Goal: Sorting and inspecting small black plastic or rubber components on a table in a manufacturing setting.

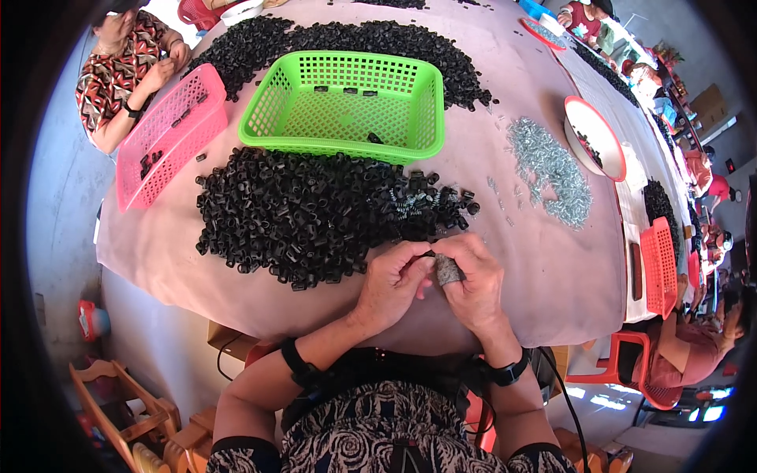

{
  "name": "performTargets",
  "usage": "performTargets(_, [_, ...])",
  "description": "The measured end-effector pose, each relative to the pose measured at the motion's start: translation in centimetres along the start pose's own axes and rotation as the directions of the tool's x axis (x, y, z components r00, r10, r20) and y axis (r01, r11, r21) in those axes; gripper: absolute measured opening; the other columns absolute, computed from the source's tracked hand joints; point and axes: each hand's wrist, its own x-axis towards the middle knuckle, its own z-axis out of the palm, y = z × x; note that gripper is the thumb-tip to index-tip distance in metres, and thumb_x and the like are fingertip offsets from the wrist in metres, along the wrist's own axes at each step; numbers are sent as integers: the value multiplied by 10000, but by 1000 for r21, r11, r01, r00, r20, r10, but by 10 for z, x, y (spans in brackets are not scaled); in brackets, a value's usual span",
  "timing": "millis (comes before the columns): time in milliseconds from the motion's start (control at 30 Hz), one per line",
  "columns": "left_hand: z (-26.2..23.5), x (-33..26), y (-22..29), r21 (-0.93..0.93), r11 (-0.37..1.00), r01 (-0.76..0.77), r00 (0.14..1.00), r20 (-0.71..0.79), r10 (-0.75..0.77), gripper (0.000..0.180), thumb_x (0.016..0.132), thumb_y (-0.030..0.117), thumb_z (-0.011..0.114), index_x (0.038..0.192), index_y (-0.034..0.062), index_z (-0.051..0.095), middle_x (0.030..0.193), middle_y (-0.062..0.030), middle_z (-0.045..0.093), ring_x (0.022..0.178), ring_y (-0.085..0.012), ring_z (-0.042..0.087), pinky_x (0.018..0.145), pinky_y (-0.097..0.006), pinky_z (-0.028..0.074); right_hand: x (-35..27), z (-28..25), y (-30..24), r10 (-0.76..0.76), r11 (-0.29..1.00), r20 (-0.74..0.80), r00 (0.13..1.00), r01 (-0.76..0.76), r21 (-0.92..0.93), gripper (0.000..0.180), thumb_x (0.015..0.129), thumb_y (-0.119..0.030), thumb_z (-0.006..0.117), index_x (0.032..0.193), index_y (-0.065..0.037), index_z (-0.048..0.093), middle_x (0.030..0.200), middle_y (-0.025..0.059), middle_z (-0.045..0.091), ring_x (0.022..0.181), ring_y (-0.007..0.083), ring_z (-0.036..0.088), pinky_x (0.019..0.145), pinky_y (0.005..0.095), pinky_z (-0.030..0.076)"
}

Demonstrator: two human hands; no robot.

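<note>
Beyond black pieces [284, 213] stands a green basket [331, 118].

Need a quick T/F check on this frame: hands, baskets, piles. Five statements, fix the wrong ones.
1. The left hand and right hand meet at a small black part. True.
2. The green basket is empty. False: the green basket holds a few black pieces.
3. The pink basket is left of the green one. True.
4. The main silvery heap lies left of the near black pile. False: the silvery heap is right of the near black pile.
5. A right-hand digit wears a grey covering. True.
</note>
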Motion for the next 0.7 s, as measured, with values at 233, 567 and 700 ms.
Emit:
performTargets(233, [1, -1, 0, -25, 999, 30, 1000, -9, -30, 158, 905, 50, 541, 1045, -11, 579, 810, -47, 576, 649, -85, 573, 521, -211, 482, 4, -7, -2, 48, 998, 39, 998, -47, -29, 286, 683, 98, 579, 932, -35, 621, 828, 105, 599, 753, 274, 617, 659, 332, 500])
performTargets(567, [2, 0, 0, -30, 1000, 9, 1000, 12, -8, 146, 908, 49, 536, 1036, -7, 579, 804, -45, 568, 659, -87, 568, 522, -211, 478, 4, -7, 0, -29, 999, 34, 999, 30, -14, 295, 667, 98, 587, 930, -37, 595, 840, 115, 582, 737, 289, 608, 645, 333, 499])
performTargets(700, [0, -1, -1, -19, 1000, -4, 1000, 14, 4, 161, 921, 52, 518, 1062, -6, 571, 811, -43, 572, 651, -84, 558, 539, -215, 481, 3, -6, -6, -11, 999, 76, 997, 15, -49, 328, 644, 102, 589, 939, -39, 596, 848, 113, 586, 736, 282, 613, 637, 334, 502])
